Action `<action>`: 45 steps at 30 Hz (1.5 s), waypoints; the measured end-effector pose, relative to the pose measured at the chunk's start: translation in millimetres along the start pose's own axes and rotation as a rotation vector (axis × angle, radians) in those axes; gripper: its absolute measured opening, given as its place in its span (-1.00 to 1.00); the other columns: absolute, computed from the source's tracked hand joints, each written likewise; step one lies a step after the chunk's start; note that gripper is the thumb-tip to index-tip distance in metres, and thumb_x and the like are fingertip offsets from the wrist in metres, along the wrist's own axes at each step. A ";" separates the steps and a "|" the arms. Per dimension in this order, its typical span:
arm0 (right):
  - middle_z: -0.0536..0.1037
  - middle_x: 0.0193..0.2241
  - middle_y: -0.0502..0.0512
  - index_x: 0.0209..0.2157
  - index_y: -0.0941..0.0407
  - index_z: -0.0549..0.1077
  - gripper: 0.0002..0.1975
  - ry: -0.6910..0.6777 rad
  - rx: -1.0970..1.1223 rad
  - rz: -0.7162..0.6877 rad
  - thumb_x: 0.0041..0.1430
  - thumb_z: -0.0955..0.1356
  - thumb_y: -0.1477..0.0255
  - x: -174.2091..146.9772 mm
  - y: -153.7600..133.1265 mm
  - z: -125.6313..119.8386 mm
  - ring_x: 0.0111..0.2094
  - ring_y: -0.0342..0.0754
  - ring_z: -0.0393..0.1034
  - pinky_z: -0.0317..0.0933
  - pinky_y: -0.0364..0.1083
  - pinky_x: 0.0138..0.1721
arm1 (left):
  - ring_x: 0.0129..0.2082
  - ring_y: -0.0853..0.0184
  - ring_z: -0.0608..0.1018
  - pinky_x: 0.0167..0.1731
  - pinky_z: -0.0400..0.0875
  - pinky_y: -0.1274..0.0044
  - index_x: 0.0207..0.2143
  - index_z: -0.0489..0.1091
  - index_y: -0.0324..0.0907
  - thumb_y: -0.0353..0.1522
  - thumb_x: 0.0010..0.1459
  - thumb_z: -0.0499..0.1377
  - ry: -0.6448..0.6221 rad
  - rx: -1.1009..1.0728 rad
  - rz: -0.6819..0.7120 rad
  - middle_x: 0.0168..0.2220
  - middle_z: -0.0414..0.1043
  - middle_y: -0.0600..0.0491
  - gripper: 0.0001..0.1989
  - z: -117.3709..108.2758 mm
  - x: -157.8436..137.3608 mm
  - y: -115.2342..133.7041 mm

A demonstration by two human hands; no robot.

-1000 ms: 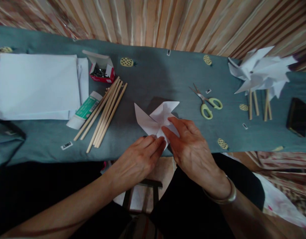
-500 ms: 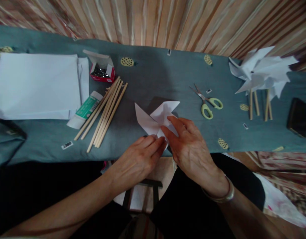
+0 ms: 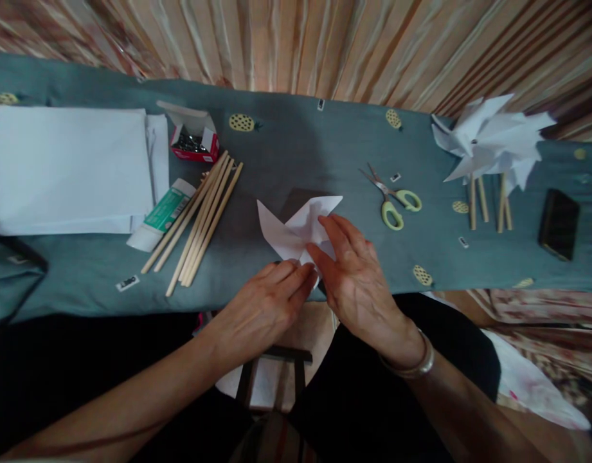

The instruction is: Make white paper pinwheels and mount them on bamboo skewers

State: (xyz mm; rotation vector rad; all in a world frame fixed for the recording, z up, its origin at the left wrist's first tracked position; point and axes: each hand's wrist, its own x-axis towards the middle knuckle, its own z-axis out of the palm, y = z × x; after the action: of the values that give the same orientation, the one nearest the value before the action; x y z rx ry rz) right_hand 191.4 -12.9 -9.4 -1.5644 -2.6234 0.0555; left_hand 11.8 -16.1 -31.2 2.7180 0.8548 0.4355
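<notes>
A white paper pinwheel (image 3: 281, 233) lies near the front edge of the table, its pointed blades folded toward the middle. My left hand (image 3: 274, 299) is closed on its near blade, fingers pressed together at the paper's lower edge. From the right, my right hand (image 3: 356, 280) grips the paper, with the thumb near the centre and the fingers on the right-hand blade. Part of the pinwheel is hidden under both hands. Right of it lie scissors (image 3: 389, 196) with light green handles, blades slightly apart.
On the left are stacked white paper (image 3: 67, 170), a green-and-white glue tube (image 3: 163, 215), several wooden sticks (image 3: 204, 225) and an open red box (image 3: 194, 145) of small dark metal pieces. At right, finished paper pinwheels (image 3: 493, 138) on sticks lie near a dark phone (image 3: 559, 224).
The view has shifted slightly, so things on the right appear a little further left. Both hands keep their hold on the paper pinwheel, with hardly any movement.
</notes>
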 end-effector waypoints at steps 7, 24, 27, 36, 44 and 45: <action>0.22 0.25 0.32 -0.06 0.20 0.43 -0.70 0.148 0.054 -0.018 0.34 0.14 0.52 2.3 -2.9 14.8 0.36 0.13 -0.21 0.10 0.18 0.11 | -0.18 0.19 0.51 -0.17 0.48 0.34 -0.03 0.36 -0.36 -0.48 0.24 0.05 0.048 0.007 0.006 -0.15 0.50 -0.13 -0.73 -8.7 -1.3 -2.9; 0.26 0.24 0.28 -0.14 0.18 0.48 -0.70 0.187 0.172 0.070 0.22 0.17 0.59 6.4 -8.1 26.4 0.34 0.17 -0.14 -0.03 0.17 0.17 | -0.13 0.15 0.45 -0.18 0.39 0.34 -0.15 0.46 -0.26 -0.49 0.23 0.05 0.194 -0.010 -0.079 -0.14 0.51 -0.09 -0.78 -30.6 -6.9 -21.1; 0.26 0.23 0.30 -0.12 0.19 0.48 -0.69 0.189 0.190 0.088 0.24 0.17 0.58 3.9 -8.8 27.9 0.34 0.18 -0.14 -0.03 0.16 0.17 | -0.11 0.14 0.43 -0.18 0.35 0.34 -0.12 0.44 -0.26 -0.49 0.24 0.04 0.117 -0.010 -0.058 -0.14 0.50 -0.10 -0.77 -19.6 -4.5 -9.6; 0.27 0.23 0.25 -0.07 0.13 0.48 -0.66 0.236 0.206 0.130 0.24 0.18 0.59 0.1 -7.7 35.2 0.34 0.16 -0.14 -0.04 0.18 0.17 | -0.08 0.12 0.41 -0.15 0.31 0.33 0.07 0.29 -0.34 -0.51 0.23 0.03 -0.010 0.045 -0.132 -0.07 0.47 -0.15 -0.65 -5.5 -2.1 -5.3; 0.24 0.23 0.27 -0.16 0.16 0.51 -0.66 0.296 0.244 0.176 0.21 0.16 0.62 10.4 -3.0 33.4 0.34 0.17 -0.13 -0.03 0.21 0.18 | -0.10 0.15 0.41 -0.19 0.28 0.36 0.04 0.32 -0.26 -0.49 0.25 0.05 -0.009 0.088 -0.110 -0.11 0.46 -0.09 -0.69 -7.7 -0.2 -3.7; 0.24 0.24 0.27 -0.17 0.16 0.51 -0.66 0.290 0.254 0.181 0.20 0.16 0.63 10.8 -2.7 32.3 0.34 0.17 -0.13 -0.03 0.22 0.18 | -0.10 0.16 0.41 -0.19 0.27 0.37 0.03 0.33 -0.25 -0.48 0.25 0.05 -0.010 0.087 -0.105 -0.12 0.46 -0.08 -0.70 -7.5 0.1 -4.3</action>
State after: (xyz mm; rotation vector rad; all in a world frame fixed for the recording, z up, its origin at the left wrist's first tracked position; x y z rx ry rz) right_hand 180.9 -4.3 -40.7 -1.5812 -2.1584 0.1538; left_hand 7.0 -11.5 -25.6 2.7342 1.0317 0.3710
